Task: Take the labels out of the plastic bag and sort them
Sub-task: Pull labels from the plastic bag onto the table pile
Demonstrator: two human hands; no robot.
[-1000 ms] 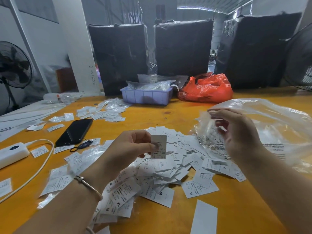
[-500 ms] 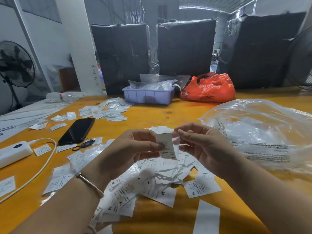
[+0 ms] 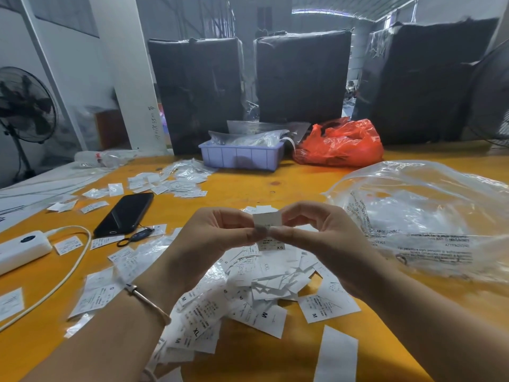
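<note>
- Lettering "XS" reads on the small white paper label (image 3: 267, 224) I pinch with both my left hand (image 3: 217, 238) and right hand (image 3: 316, 232), above the heap of white size labels (image 3: 248, 293) marked M, S, XL, XXL.
- Right of the heap, the clear printed plastic bag (image 3: 421, 216) lies crumpled, labels inside.
- Beyond the heap, the lilac plastic tray (image 3: 242, 157) holds clear packets.
- A second ago my right hand was at the bag; it has since joined the left.

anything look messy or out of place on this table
Nothing damaged, but the white paper labels lie in a jumbled, overlapping heap on the orange table, unsorted. A black phone lies among scattered labels. Both hands pinch one label.
</note>
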